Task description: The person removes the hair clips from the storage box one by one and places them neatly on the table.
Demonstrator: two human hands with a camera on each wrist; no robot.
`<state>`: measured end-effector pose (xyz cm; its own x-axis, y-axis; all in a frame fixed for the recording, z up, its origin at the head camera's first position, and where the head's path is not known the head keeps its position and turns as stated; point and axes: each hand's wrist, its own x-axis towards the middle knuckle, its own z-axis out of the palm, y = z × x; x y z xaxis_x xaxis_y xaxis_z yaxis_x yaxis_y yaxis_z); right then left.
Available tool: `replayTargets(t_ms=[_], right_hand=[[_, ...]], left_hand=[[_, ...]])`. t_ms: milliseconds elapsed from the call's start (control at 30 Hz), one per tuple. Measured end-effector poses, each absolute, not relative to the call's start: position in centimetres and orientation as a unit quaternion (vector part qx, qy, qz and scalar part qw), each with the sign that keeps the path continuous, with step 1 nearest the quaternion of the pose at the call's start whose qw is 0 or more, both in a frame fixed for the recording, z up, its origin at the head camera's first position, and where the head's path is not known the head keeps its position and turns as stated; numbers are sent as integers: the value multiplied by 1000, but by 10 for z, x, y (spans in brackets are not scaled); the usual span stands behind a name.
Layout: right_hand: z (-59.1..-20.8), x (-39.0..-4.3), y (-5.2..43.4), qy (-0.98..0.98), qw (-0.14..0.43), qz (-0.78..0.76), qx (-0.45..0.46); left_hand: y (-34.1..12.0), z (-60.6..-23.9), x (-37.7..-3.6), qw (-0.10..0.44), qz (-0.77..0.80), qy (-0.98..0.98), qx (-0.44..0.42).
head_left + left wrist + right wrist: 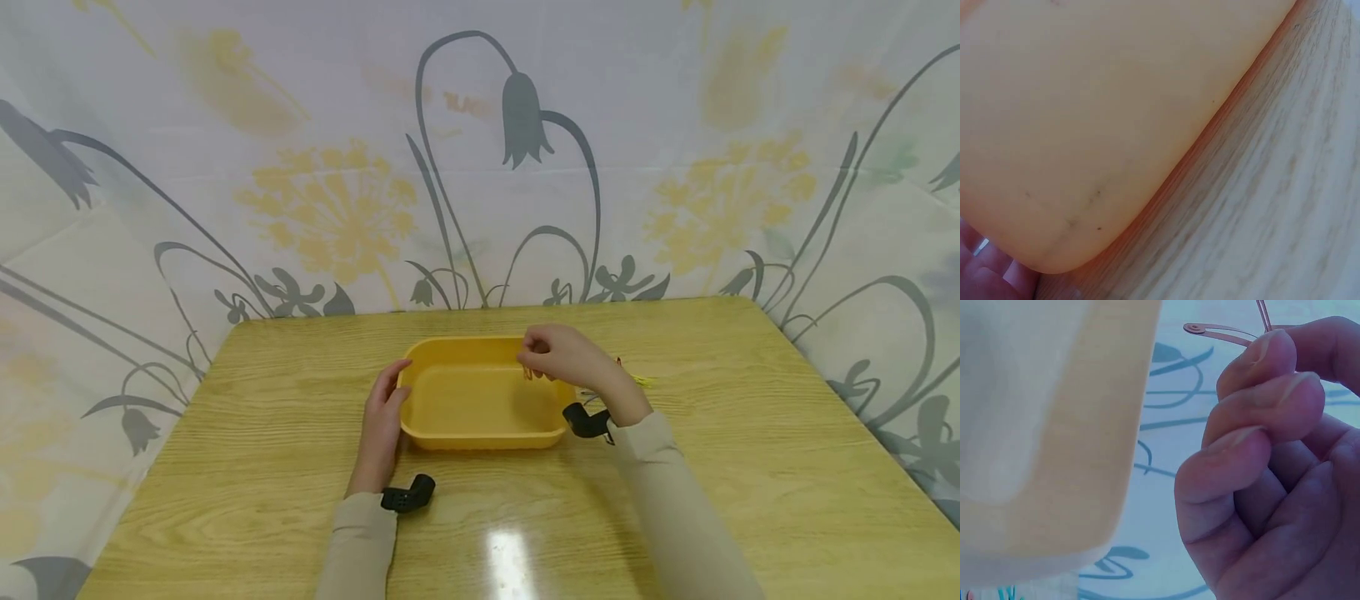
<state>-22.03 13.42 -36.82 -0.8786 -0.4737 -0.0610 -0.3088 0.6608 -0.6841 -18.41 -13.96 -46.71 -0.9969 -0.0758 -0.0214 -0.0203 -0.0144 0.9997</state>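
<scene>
A shallow yellow plastic tray (465,404) stands on the table, its inside bare where it shows. At its left end my left hand (381,417) grips the rim. The left wrist view shows the tray's outer wall (1085,125), with fingers (988,275) at its lower corner. Over the right part of the tray, above its floor, my right hand (564,354) pinches orange snap hair clips (527,373). Seen from the right wrist, one snap hair clip (1219,332) points sideways from the fingertips and another thin piece sticks up; the other fingers are curled.
Just right of the tray, partly behind the right wrist, lie small yellow pieces (642,381), a red one (619,361) and greyish ones (588,397). The wooden table (262,433) reaches back to a flower-patterned cloth (465,183).
</scene>
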Motion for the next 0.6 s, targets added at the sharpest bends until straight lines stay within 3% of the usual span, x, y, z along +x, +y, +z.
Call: replayTargets(t_ms=[600], right_hand=[[-374,-198,171,890,86,-401,-199]], left_hand=[[-139,-465,-184,16,-713,-700,38]])
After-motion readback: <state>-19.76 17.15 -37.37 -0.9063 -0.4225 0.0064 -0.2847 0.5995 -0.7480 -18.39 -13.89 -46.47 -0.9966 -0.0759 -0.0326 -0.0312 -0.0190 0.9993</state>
